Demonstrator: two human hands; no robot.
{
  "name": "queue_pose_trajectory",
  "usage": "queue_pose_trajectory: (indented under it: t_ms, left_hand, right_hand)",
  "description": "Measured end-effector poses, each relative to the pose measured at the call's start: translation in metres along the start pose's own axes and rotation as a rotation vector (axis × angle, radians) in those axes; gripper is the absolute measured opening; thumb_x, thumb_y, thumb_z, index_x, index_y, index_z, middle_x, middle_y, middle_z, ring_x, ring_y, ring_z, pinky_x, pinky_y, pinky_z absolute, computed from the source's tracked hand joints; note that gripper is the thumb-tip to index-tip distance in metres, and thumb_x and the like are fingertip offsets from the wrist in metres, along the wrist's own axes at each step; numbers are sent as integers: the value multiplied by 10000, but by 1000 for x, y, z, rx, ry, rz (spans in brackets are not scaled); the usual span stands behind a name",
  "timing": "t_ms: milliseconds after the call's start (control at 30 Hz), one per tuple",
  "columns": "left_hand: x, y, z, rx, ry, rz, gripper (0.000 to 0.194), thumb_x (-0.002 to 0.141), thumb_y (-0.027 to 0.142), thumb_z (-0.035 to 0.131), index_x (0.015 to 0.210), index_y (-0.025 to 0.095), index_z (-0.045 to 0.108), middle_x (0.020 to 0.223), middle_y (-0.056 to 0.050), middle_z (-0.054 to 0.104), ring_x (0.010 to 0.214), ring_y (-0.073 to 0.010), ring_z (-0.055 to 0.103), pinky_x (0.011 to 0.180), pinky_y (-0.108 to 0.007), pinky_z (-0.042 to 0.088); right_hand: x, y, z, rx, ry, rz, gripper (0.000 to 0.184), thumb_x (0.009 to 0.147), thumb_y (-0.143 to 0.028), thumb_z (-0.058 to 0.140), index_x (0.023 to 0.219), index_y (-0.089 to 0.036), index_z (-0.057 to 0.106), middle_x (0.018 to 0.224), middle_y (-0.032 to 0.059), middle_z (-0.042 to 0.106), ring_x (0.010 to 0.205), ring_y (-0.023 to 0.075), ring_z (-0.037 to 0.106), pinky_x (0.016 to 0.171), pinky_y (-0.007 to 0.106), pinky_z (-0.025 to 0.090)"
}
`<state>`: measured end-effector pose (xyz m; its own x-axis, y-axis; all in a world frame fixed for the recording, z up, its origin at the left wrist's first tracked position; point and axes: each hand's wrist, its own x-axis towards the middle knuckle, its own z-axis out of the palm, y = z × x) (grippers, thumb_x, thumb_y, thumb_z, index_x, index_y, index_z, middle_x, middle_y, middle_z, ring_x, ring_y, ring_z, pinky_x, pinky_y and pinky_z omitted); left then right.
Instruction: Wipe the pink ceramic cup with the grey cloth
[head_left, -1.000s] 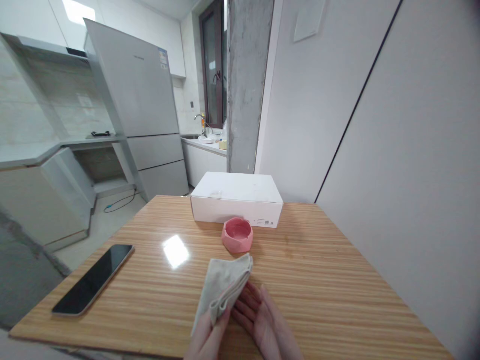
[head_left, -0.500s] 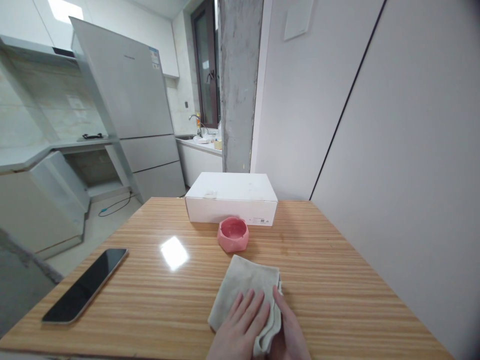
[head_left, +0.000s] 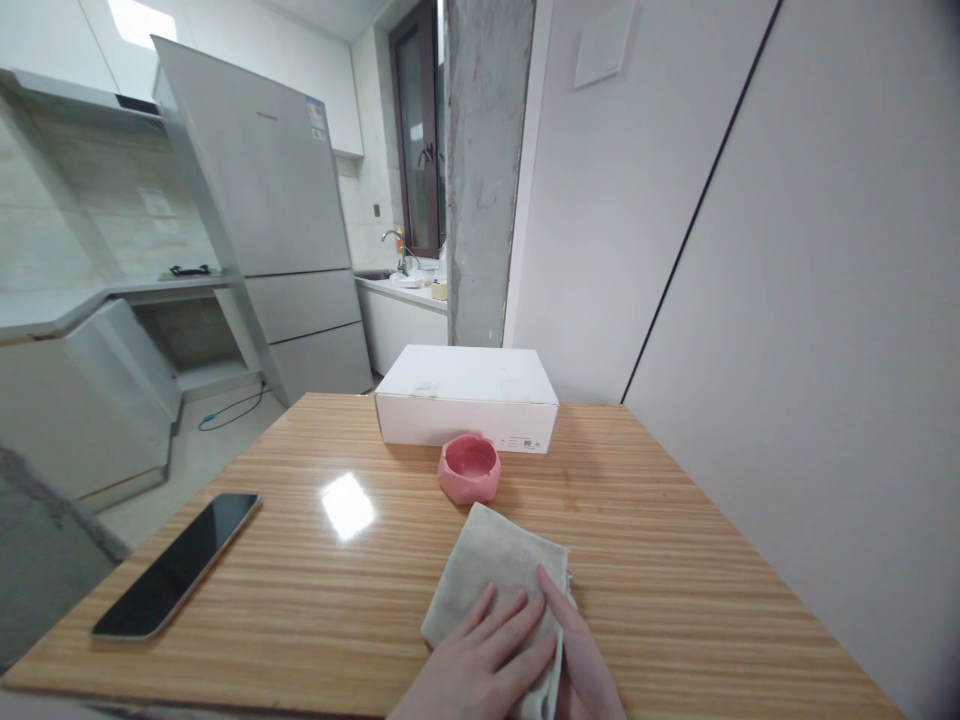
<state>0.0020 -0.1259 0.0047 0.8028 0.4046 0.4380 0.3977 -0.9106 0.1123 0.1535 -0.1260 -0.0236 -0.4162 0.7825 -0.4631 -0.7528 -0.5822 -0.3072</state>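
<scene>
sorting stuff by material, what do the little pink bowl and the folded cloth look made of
Pink bowl: probably glazed ceramic or resin, semi-matte, judging by its solid colour and faceted sides.
Folded cloth: woven fabric, likely cotton or linen, matte, judging by its soft folds.

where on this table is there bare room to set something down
Bare wood lies between the phone and the folded cloth, and right of the cloth, along the wall. It is crowded mid-table: white box, pink bowl and cloth run nearly in line, both hands on the cloth.
</scene>
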Motion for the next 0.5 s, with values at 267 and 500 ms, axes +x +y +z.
queue_pose_trajectory:
  t_ms: [267, 500]
  left_hand:
    - [46, -85, -54, -376, 305, -553, 682, 778, 399, 643, 1387, 222, 392, 1464, -96, 362, 1355, -264, 322, 1121, -415, 283]
    - [48, -150, -12, -471, 340, -723, 1054, 487, 373, 843, 1377, 135, 332, 1351, -164, 442, 1259, -303, 423, 1065, -444, 328]
  right_hand:
    - [-5, -3, 16, 19, 114, -159, 573, 710, -446, 716, 1172, -123, 611, 1050, 128, 710, 1091, 279, 614, 972, 415, 440]
    - [-6, -16, 12, 30, 171, -132, 547, 750, -334, 700, 1226, -100, 568, 1055, 148, 704, 1058, 281, 633, 963, 424, 452]
